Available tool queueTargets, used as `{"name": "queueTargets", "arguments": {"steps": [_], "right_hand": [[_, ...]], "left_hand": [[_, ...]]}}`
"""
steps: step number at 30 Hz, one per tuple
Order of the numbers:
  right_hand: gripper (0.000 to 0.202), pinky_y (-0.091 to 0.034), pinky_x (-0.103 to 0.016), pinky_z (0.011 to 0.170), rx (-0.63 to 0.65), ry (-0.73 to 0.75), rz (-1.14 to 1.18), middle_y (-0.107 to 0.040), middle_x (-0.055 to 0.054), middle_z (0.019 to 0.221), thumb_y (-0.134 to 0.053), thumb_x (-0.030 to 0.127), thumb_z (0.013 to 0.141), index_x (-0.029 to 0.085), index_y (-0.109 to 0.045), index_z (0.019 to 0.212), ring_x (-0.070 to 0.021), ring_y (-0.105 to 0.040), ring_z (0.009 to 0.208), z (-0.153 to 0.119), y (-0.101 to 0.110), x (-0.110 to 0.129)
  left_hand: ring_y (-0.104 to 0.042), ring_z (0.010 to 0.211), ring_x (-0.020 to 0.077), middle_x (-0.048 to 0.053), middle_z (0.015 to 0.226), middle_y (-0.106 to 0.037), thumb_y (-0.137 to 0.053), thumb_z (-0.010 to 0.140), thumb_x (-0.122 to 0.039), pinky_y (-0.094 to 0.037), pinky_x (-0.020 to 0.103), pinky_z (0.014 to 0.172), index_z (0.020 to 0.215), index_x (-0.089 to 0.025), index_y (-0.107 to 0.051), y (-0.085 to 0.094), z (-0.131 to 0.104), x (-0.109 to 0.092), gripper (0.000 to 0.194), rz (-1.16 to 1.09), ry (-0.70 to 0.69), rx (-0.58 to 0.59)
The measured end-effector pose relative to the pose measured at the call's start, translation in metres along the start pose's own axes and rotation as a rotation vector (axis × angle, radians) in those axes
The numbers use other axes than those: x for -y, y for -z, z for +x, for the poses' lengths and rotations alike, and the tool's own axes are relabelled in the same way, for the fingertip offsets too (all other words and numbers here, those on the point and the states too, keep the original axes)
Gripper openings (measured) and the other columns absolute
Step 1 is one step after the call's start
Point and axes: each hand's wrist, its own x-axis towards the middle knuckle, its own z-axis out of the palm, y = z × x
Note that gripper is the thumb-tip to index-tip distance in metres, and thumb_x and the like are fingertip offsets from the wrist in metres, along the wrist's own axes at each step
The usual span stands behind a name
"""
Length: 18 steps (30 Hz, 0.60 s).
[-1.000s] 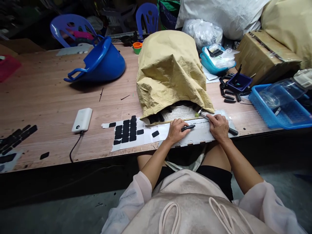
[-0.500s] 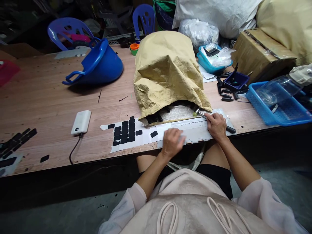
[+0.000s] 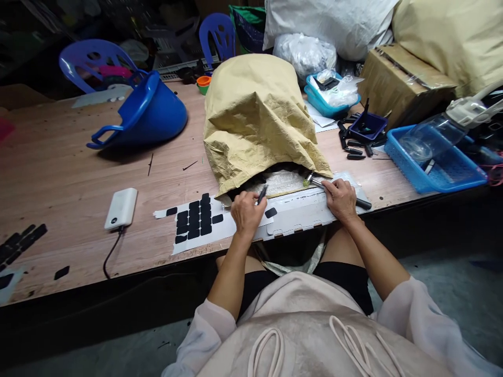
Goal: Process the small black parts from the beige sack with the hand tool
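My left hand is closed, with a small dark elongated plastic piece poking up between thumb and fingers. It sits at the mouth of a yellow woven sack, where dark pieces show in the shadow. My right hand is wrapped around a small hammer with a black grip, a metal shaft and a yellowish-green tip. That hand rests on a white board along the table edge. One loose black rounded pad lies beside my left hand, and several more pads form rows on a white sheet.
A blue tub lies tilted at the back left, behind a white power bank with a cable. On the right are a blue basket holding a clear bottle, a small purple tray, black parts and a cardboard box.
My left hand has gone from over the white board, left and forward to the sack mouth, and now holds a dark piece. The right hand keeps the hammer. The whole view has shifted slightly.
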Motion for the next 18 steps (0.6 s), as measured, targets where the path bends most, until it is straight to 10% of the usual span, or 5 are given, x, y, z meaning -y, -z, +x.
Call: {"name": "queueTargets", "arguments": {"steps": [5,18], "right_hand": [[0.034,-0.031,-0.037,0.078,-0.009,-0.012,0.000,-0.061,-0.010,0.101,-0.053,0.029,0.101,0.030,-0.075,0.127,-0.0260,-0.045,0.094,-0.001,-0.001,0.000],[0.033,-0.045,-0.035,0.080,-0.055,0.002,0.130,-0.068,-0.008,0.097,-0.049,0.034,0.105,0.027,-0.076,0.124,-0.0242,-0.058,0.092,-0.008,0.018,0.012]], "left_hand": [[-0.062,0.102,0.0264,0.006,0.100,-0.072,-0.076,0.091,-0.030,-0.046,0.039,0.093,0.097,-0.025,-0.076,-0.028,-0.007,-0.020,0.007,-0.141,-0.368,0.163],[-0.059,0.106,0.0253,0.002,0.100,-0.071,-0.082,0.086,-0.027,-0.044,0.041,0.098,0.101,-0.028,-0.080,-0.058,0.005,-0.022,0.016,-0.325,-0.292,0.263]]}}
